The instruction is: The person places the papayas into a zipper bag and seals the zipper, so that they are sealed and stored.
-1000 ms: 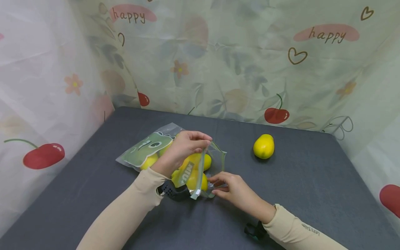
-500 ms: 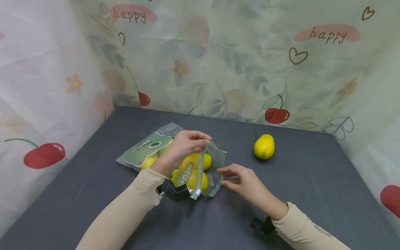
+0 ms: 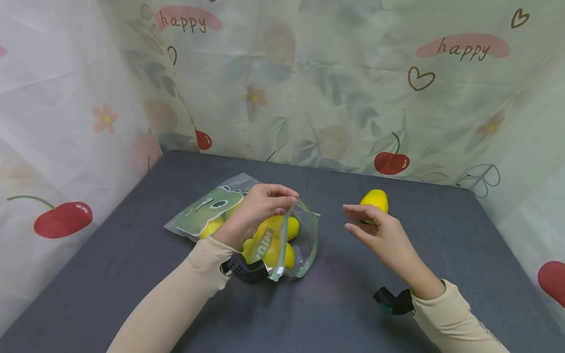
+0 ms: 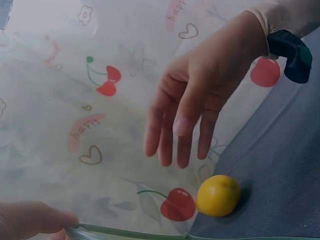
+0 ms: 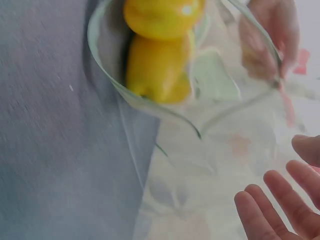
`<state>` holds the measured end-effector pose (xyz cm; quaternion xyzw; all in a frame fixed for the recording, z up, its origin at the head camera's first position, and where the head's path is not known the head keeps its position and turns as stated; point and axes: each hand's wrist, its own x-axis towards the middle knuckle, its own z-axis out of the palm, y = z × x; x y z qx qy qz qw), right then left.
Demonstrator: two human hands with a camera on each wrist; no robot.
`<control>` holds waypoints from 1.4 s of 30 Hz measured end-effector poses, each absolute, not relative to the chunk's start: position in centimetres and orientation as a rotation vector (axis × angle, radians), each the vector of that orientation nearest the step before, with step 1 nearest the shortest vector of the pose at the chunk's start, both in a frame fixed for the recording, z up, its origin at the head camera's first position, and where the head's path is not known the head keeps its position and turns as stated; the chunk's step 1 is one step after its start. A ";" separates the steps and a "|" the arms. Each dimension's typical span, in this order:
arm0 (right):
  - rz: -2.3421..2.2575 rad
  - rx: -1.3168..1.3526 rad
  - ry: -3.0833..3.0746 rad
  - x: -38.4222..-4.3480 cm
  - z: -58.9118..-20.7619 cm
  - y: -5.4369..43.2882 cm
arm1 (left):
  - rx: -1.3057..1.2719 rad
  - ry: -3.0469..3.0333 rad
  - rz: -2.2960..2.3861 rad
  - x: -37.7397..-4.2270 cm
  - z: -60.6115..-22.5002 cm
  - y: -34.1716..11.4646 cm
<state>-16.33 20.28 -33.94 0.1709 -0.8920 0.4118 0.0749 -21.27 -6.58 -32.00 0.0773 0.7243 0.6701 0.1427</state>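
A clear zip bag [image 3: 203, 211] with a green cartoon print lies on the dark table, its mouth spread toward the right. Several smooth yellow fruits [image 3: 280, 255] sit inside; their exact kind is unclear. My left hand [image 3: 265, 208] pinches the upper rim of the bag's mouth between thumb and fingers. To the right, my right hand [image 3: 390, 242] is in the air with fingers extended and nothing held. Just beyond it a single yellow fruit [image 3: 376, 197] rests on the table, partly hidden by the hand in the head view. The left wrist view shows a gap between this fruit [image 4: 218, 195] and the fingertips.
The dark grey tabletop [image 3: 450, 255] spreads around the bag and the fruit. Behind it hangs a printed curtain [image 3: 309, 98], with more fabric at both sides. A loose cord [image 3: 484, 179] lies by the back right corner.
My right hand has left the lower rim of the bag's mouth and moved right and away from me, toward the lone yellow fruit. The left hand and bag have stayed in place.
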 end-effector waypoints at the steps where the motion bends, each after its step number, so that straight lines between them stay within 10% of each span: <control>1: 1.237 0.504 -2.659 -16.4 -33.8 20.5 | 0.222 2.088 1.931 -21.3 -32.0 -6.6; 42: 1.316 -0.088 -2.807 -24.1 -39.0 27.7 | 0.203 2.117 1.899 -21.4 -32.5 -6.3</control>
